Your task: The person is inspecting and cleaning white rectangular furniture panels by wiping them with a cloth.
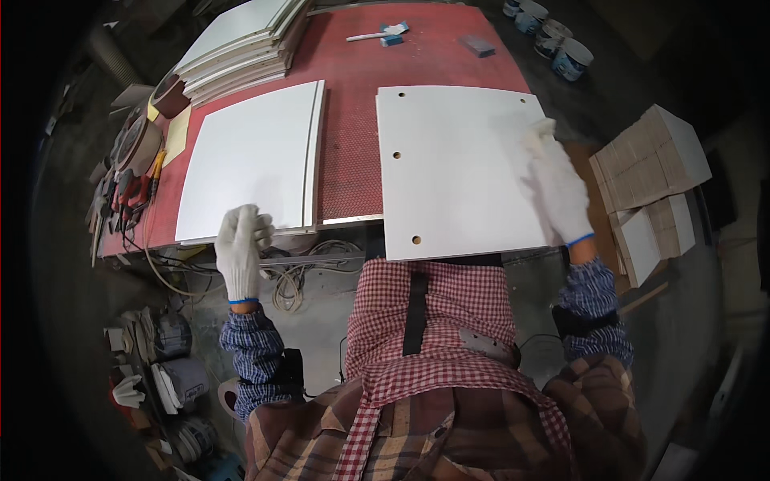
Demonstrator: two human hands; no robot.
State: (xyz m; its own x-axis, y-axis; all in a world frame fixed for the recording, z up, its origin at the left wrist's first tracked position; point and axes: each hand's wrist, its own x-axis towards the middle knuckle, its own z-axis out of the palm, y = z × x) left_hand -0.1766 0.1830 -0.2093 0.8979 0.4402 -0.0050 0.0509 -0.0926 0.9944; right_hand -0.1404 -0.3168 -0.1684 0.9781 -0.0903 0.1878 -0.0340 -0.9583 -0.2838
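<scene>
While my left hand (241, 248) pinches the seven-o'clock white panel (249, 160), my right hand (555, 186) lies open-palmed on the three-o'clock drilled panel (457, 172).

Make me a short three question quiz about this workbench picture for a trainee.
1. True or false: the right hand rests flat on the white panel with holes.
2. Which does the left hand touch? A) the stack of panels B) the near edge of the left white panel C) the tubs
3. What colour is the bench top between the two panels?

Key: 1 true; 2 B; 3 red.
</scene>
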